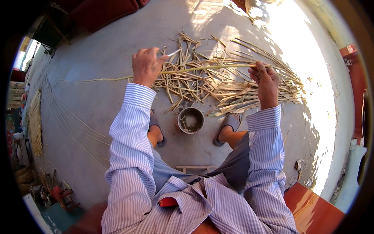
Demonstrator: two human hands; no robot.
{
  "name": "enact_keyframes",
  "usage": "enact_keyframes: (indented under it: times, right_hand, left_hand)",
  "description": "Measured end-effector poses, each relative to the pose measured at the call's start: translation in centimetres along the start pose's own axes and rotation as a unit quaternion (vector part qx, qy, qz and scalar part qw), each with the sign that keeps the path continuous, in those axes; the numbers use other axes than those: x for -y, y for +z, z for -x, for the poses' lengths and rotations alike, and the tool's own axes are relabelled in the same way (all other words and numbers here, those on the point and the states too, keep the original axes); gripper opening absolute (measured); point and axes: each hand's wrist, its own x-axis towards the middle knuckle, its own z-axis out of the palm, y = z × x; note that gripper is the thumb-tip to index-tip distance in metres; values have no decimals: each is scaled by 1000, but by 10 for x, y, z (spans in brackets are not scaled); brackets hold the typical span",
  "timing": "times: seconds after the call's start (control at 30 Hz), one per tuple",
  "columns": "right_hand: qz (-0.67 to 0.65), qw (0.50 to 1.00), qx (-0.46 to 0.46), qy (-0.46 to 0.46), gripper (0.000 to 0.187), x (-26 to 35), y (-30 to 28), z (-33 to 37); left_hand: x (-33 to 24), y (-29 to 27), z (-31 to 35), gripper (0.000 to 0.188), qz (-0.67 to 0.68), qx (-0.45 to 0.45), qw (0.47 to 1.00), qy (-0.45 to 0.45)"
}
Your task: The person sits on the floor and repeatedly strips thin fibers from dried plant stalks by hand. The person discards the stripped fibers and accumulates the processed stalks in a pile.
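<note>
My left hand [146,67] is closed, with a short, pale, shiny piece that looks like a small knife [174,52] sticking out past the thumb. A long greenish-yellow plant stalk [202,68] stretches almost level between my hands. It runs behind or under my left hand and on to the left as a thin, forked tip. My right hand [265,80] pinches its other end between thumb and fingers. Beneath the stalk, a heap of dry peelings [171,85] and cut stalks [241,95] covers the floor. How firmly my left hand grips the stalk is hidden.
A metal bowl [191,132] with liquid and scraps stands between my sandalled feet. Several thin, long strips [78,130] lie on the floor at left, beside a pale bundle [36,123]. A low wooden frame [194,167] shows near my knees. Bright sunlight falls at right.
</note>
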Motion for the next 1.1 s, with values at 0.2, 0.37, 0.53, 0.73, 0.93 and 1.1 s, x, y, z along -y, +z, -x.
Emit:
enact_keyframes:
  times: [0.2, 0.37, 0.53, 0.73, 0.93, 1.1]
  right_hand:
    - [5, 999, 1, 43, 28, -2, 4, 6]
    - [-26, 996, 37, 72, 25, -5, 28, 17]
    - [-33, 991, 66, 107, 23, -16, 39, 22]
    - [23, 967, 215, 133, 22, -19, 81, 72]
    - [52, 906, 396, 140, 17, -19, 117, 126]
    - [100, 835, 520, 146, 17, -30, 124, 136]
  left_hand:
    - [-63, -6, 3, 24, 151, 120, 969, 154]
    - [-48, -28, 9, 14, 40, 87, 984, 151]
    - [-33, -44, 20, 19, -23, 108, 988, 107]
    - [-52, -64, 29, 16, -123, 147, 953, 234]
    - [-40, -101, 48, 8, -212, 230, 903, 296]
    - [-9, -136, 91, 11, -254, 317, 878, 254]
